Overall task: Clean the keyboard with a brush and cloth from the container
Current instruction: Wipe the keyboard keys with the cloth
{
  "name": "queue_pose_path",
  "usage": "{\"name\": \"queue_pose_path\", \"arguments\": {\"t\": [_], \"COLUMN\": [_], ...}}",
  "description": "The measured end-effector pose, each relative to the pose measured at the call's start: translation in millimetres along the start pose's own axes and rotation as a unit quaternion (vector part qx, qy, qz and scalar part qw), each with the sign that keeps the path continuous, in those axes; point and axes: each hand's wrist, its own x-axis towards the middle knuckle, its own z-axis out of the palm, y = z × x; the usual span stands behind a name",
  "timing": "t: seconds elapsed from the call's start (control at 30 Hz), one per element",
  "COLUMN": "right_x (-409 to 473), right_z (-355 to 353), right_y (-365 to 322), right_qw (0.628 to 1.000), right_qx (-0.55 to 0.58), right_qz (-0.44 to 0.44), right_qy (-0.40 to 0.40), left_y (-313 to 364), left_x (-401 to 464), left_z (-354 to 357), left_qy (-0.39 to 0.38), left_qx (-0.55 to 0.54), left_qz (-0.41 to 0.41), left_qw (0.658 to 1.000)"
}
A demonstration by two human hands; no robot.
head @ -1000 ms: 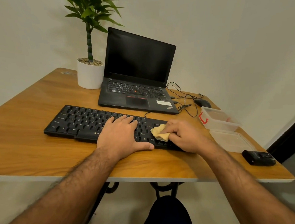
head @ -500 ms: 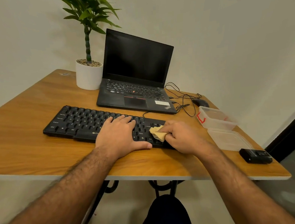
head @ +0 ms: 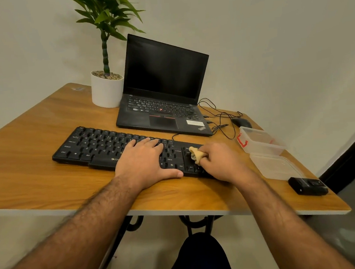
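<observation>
A black keyboard [head: 101, 145] lies across the wooden desk [head: 37, 179]. My left hand [head: 144, 160] rests flat on its middle keys, fingers straight. My right hand [head: 221, 162] grips a bunched yellow cloth [head: 196, 154] and presses it on the keys at the keyboard's right end. The clear plastic container [head: 260, 141] with a red latch stands open to the right, its lid [head: 276, 165] lying in front of it. I see no brush.
An open black laptop [head: 165, 97] sits behind the keyboard, a potted plant [head: 107, 89] to its left. Cables [head: 217, 118] and a black mouse [head: 241, 123] lie at the back right. A small black device [head: 308, 185] sits near the desk's right front corner.
My right hand has shifted the cloth slightly along the right end of the keyboard. The left hand stays flat on the keys.
</observation>
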Motion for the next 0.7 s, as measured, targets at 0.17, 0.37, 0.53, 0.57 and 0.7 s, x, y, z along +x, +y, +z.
{"name": "queue_pose_path", "arguments": {"t": [0.17, 0.37, 0.53, 0.57, 0.7], "right_x": [-13.1, -9.2, -11.6, -13.8, -23.2], "right_z": [-1.1, -23.1, 4.9, 12.4, 15.9], "right_y": [3.9, 4.2, -27.4, -33.8, -29.2], "right_qw": [1.0, 0.994, 0.996, 0.998, 0.998], "right_qx": [0.001, 0.055, 0.069, 0.041, 0.035], "right_qz": [0.0, 0.08, 0.046, 0.018, -0.044], "right_qy": [-0.008, -0.05, 0.041, 0.048, 0.03], "left_y": [0.0, -0.8, -1.2, -1.3, -1.4], "left_x": [0.0, -0.2, 0.8, 1.4, 2.4], "left_z": [1.0, 1.6, 4.5, 5.5, 6.9], "left_qy": [0.003, 0.002, 0.018, 0.022, 0.028], "left_qx": [0.0, -0.001, 0.008, 0.01, 0.007], "left_qz": [0.002, 0.005, 0.004, 0.004, 0.004], "left_qw": [1.0, 1.0, 1.0, 1.0, 1.0]}}
